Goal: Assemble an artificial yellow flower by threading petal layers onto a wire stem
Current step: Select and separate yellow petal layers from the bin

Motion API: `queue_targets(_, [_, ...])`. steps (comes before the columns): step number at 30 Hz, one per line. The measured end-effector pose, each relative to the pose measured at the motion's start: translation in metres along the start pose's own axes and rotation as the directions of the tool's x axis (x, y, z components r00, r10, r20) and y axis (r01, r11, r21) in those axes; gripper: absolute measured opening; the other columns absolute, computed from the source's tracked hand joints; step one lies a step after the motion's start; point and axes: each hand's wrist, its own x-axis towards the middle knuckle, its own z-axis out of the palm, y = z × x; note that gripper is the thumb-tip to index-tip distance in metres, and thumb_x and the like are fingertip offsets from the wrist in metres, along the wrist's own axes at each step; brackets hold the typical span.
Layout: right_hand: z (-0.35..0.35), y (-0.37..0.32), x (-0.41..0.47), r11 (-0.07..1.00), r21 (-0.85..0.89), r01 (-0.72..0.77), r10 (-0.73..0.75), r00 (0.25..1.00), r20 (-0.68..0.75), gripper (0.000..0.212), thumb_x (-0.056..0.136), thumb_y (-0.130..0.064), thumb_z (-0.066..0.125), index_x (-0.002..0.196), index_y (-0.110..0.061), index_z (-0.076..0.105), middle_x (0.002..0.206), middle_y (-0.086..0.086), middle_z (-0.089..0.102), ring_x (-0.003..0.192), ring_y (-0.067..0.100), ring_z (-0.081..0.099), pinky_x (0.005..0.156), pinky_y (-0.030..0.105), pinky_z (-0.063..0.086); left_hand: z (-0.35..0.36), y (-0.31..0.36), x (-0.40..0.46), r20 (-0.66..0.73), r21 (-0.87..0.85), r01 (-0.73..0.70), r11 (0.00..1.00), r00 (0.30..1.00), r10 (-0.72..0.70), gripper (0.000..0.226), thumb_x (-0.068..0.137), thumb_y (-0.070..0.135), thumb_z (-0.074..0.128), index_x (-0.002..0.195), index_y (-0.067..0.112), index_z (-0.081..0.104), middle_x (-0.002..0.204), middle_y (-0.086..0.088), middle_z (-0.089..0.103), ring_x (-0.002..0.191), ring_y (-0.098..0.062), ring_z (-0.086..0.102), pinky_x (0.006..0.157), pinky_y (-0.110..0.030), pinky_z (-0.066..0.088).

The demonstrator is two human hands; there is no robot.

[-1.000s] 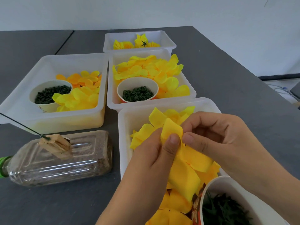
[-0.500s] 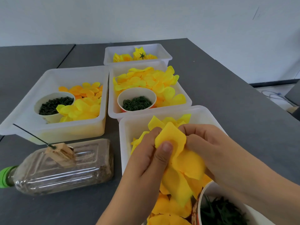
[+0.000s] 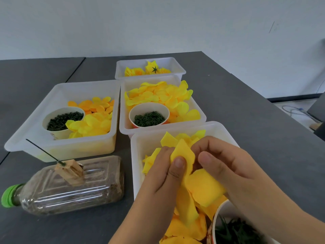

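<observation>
Since the earlier frames, both hands have shifted slightly lower over the near tray, and the right hand's thumb has drawn back from the petal layer. At the far left, a plastic bottle (image 3: 70, 185) lies on its side on the grey table (image 3: 246, 111), with a wooden clip (image 3: 69, 170) on top holding the thin wire stem (image 3: 44, 152), which slants up to the left. Behind it, a white tray (image 3: 35, 120) holds orange and yellow petals and a cup of dark pieces (image 3: 61, 118). Further right, the left hand (image 3: 163, 182) pinches the yellow petal layer (image 3: 184, 161) under its thumb, above the near tray (image 3: 139, 155). Just beside it, the right hand (image 3: 226, 166) curls its fingers round the layer's far edge, thumb lifted off.
</observation>
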Motion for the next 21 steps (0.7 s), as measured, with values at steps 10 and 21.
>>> queue_targets(10, [-0.003,-0.005,0.008,0.994,0.092,-0.052,0.045,0.996,0.079,0.017,0.066,-0.038,0.073,0.074,-0.025,0.068,0.071,-0.009,0.062,0.068,0.003,0.058,0.064,0.015,0.049,-0.004,0.002,-0.001,0.046,-0.107,0.075,0.991,0.996,-0.071,0.028,0.076,0.06,0.051,0.087,0.045,0.073,0.09,0.016,0.073,0.087,0.006,0.066,0.07,-0.008,0.05])
queue_targets(21, [-0.004,-0.003,0.01,0.999,-0.016,0.04,-0.04,0.999,0.031,0.027,0.069,-0.038,0.076,0.084,-0.017,0.069,0.078,0.004,0.068,0.073,0.017,0.065,0.07,0.034,0.056,-0.003,0.003,-0.001,0.029,-0.161,0.115,0.98,0.993,-0.112,0.044,0.075,0.062,0.049,0.097,0.03,0.071,0.105,-0.006,0.07,0.101,-0.016,0.067,0.09,-0.028,0.054])
